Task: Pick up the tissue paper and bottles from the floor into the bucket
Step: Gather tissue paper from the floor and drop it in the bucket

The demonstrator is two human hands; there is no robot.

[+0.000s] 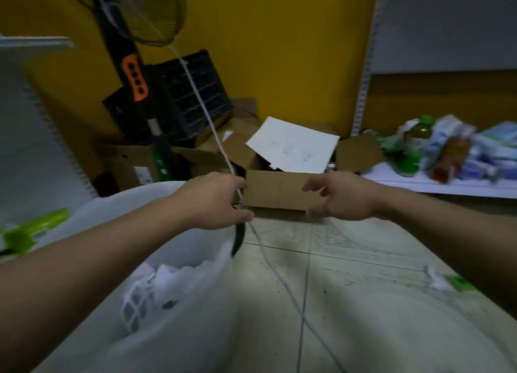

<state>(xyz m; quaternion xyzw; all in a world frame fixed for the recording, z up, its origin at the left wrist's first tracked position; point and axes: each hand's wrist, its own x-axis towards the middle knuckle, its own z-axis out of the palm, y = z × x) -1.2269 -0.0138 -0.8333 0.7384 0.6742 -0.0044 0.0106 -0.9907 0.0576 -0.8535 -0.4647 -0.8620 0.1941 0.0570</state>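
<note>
A white bucket (134, 195) stands at the lower left, blurred, with crumpled white tissue (179, 274) inside it. My left hand (218, 202) reaches over its far rim and grips the black bucket handle (239, 239). My right hand (344, 197) hovers apart from it, fingers loosely spread and holding nothing, just in front of a cardboard box (277, 190). On the floor at the right lies a small piece of tissue (432, 274) beside a green scrap (461, 283). No bottle shows on the floor.
A thin white cord (279, 277) runs from the standing fan (131, 73) across the floor between my arms. Black crates (193, 98) and open cartons fill the corner. A low white shelf (436, 183) at the right holds bottles (419, 146) and packets. Something green (33, 230) lies left.
</note>
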